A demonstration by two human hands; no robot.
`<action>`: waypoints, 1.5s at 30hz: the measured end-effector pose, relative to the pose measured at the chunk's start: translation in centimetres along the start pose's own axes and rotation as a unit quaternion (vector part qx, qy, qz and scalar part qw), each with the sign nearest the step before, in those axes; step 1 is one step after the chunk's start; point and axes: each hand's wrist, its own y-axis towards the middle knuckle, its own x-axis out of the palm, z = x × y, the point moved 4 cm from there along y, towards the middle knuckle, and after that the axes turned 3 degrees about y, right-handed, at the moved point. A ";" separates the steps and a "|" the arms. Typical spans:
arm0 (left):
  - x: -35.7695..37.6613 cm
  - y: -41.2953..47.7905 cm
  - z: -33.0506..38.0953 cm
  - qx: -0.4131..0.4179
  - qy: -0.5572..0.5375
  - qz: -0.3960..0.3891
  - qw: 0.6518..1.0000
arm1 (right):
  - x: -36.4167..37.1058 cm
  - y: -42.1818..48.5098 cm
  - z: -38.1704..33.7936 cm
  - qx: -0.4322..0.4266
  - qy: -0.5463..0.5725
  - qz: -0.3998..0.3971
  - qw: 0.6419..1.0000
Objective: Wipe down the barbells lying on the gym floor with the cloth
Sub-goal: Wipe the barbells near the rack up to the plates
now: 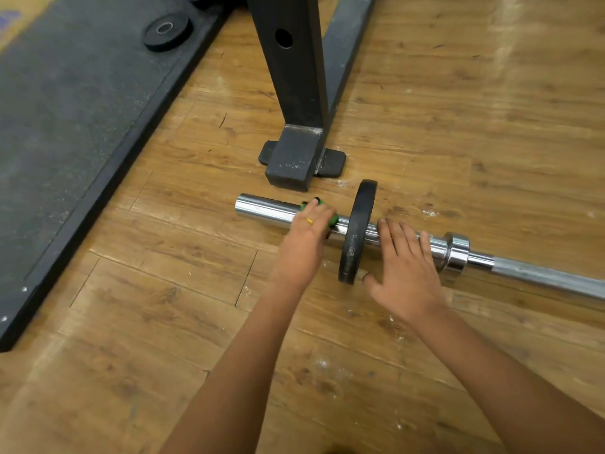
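Chrome steel barbell (262,208) flat on the brown wooden plank floor (458,126), sleeve end just left of centre, thin shaft running off toward 4 o'clock. Black round weight plate (357,231) upright on the sleeve near centre, lower rim down at the floor.

Left hand (307,237) at 9 o'clock of that plate, fingers curled over the sleeve and gripping a small green-and-black piece (333,219); clamp or cloth, cannot tell. Thin yellow ring (309,220) on one finger.

Right hand (406,267) at 3 o'clock of the plate, spread wide, fingers straight and laid across the sleeve between the plate and the thick chrome collar (456,253), thumb near the plate's lower rim.

Black square steel rack post (291,77) at 12 o'clock, its foot (289,165) just beyond the barbell's end, on a flat black pad (332,163). Dark grey rubber mat (65,126) from 9 to 11 o'clock, with a small black round disc (167,31) lying on it at 11 o'clock.
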 end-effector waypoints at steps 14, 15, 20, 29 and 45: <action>-0.6 1.1 -1.3 -0.055 0.024 0.066 0.996 | -0.2 0.3 0.2 -0.001 -0.011 -0.029 1.000; -0.9 1.2 -2.5 -0.091 0.020 0.084 0.992 | -0.2 0.2 0.1 0.000 -0.010 -0.029 1.000; -2.9 2.2 -8.3 -0.097 0.049 0.104 0.989 | -0.5 0.8 0.3 0.000 -0.011 -0.036 0.999; -1.8 3.2 -5.6 -0.002 0.065 0.059 0.996 | -1.1 2.3 0.3 0.017 -0.017 -0.033 0.999; -1.2 4.3 -4.3 0.100 0.077 0.021 0.992 | -1.7 4.3 0.9 0.022 -0.028 -0.031 0.999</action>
